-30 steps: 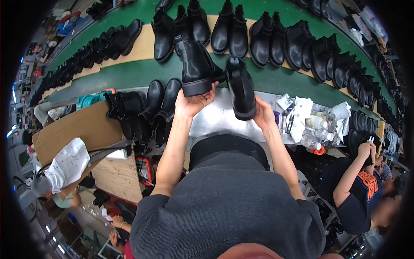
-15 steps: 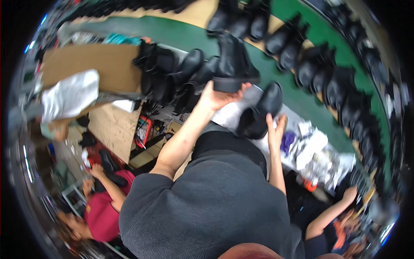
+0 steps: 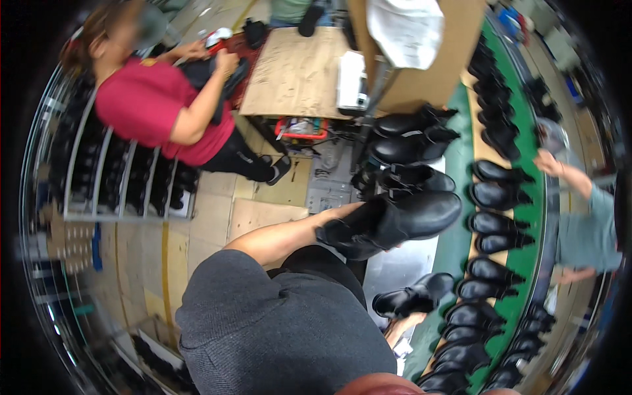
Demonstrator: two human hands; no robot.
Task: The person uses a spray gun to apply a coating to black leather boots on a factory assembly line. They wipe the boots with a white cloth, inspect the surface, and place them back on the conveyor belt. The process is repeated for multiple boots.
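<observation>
A black leather ankle boot [image 3: 421, 217] is held up in my left hand [image 3: 347, 210], its toe pointing right. The boot hides most of that hand, with just a bit of finger showing below it. My right hand [image 3: 407, 322] grips a second black boot [image 3: 415, 296] from beneath, lower and nearer the line of boots. Its fingers are partly covered by the boot. Both boots are over a pale metal worktop [image 3: 421, 253]. More black boots [image 3: 411, 145] stand on it just beyond.
To my right runs a green conveyor [image 3: 520, 217] with a long row of black boots. A wooden table [image 3: 296, 72] and a cardboard sheet [image 3: 421, 85] lie ahead. A co-worker in a red shirt [image 3: 145, 105] handles a shoe at left; another person [image 3: 586, 230] is across the conveyor.
My view has swung to the left, bringing the red-shirted co-worker and wooden table further in. The left-hand boot has tipped from upright to lying sideways. The right-hand boot now rests above my fingers.
</observation>
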